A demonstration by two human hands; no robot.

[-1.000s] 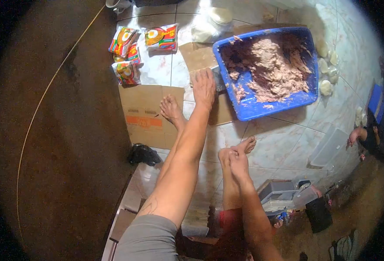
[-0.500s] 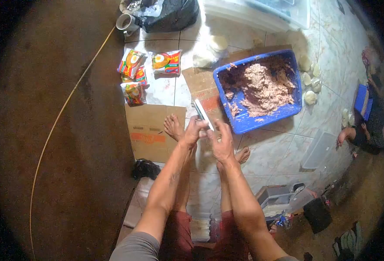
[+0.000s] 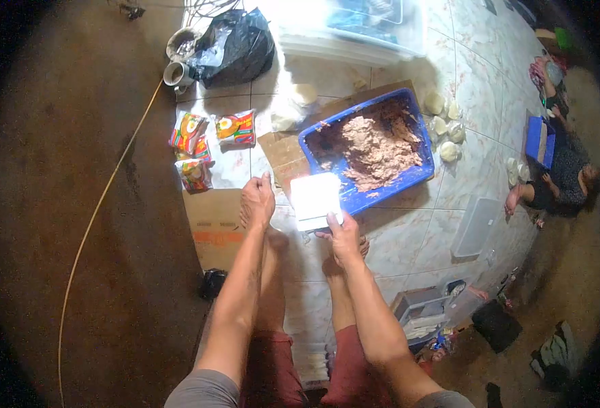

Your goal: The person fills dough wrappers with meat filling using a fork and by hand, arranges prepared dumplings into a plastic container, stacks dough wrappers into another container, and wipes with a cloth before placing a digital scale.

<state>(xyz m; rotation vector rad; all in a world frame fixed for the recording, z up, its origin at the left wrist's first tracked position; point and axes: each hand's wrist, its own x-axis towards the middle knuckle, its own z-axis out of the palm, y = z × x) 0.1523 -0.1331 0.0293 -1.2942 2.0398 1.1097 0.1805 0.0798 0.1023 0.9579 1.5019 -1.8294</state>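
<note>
My right hand (image 3: 346, 239) grips a flat white rectangular object (image 3: 317, 197) by its lower right corner, thumb on top. The object's upper face is glaring bright, with a thin line across its near end. It is held in front of the near left corner of a blue tub (image 3: 390, 192), hiding part of the rim. A lumpy pinkish mixture (image 3: 381, 149) is heaped in the tub. To the left, my left hand (image 3: 258, 202) is closed with the thumb pointing forward, apart from the white object. Whatever its curled fingers may hold is hidden.
Several instant noodle packets (image 3: 235, 128) lie left on the tiles. A mug (image 3: 176, 73) and black plastic bag (image 3: 242, 51) stand behind them. Flattened cardboard (image 3: 208, 224) lies near my foot. Whitish round bundles (image 3: 450, 151) sit right of the tub. Another person (image 3: 572, 180) is at far right.
My hands have parted: the left has let go of the white object and moved left. The right has turned that object from edge-on to face-up. The view has shifted right.
</note>
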